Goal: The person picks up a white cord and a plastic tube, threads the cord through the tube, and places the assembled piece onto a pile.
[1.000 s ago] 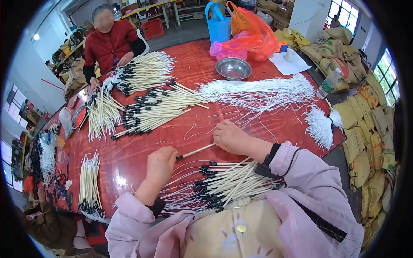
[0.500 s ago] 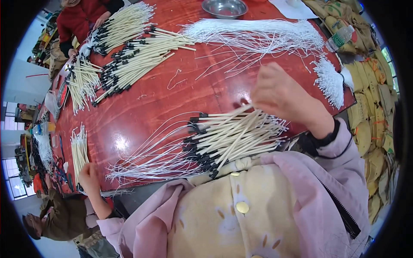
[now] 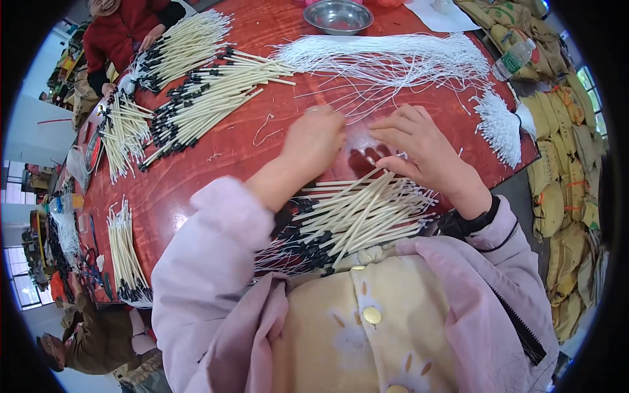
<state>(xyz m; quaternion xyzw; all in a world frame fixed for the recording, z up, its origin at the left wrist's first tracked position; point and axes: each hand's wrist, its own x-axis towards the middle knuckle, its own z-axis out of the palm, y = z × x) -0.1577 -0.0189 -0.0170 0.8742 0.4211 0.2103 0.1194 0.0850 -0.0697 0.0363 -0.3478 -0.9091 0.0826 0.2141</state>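
Observation:
My left hand (image 3: 314, 143) hovers over the red table past the near pile, its fingers curled together; whatever they pinch is hidden. Facing it, my right hand (image 3: 419, 145) is open, thumb and fingers spread, with nothing visible between them. Just below both lies a pile of pale sticks (image 3: 367, 216) with black ends to the left and white tips to the right. My left forearm covers part of the thin white cords trailing from the black ends. Beyond my hands a thick bundle of white cords (image 3: 393, 56) is spread across the table.
Larger heaps of black-ended sticks (image 3: 213, 95) lie at far left, beside a person in red (image 3: 124, 36). A smaller stick bundle (image 3: 122, 242) lies at near left. A metal bowl (image 3: 338, 18), plastic bottle (image 3: 514, 60) and tied white bundle (image 3: 499, 128) stand or lie farther off.
My left hand has come from the small bundle at near left to the middle, opposite my right hand. My right hand's fingers have opened from a closed grip near a stick.

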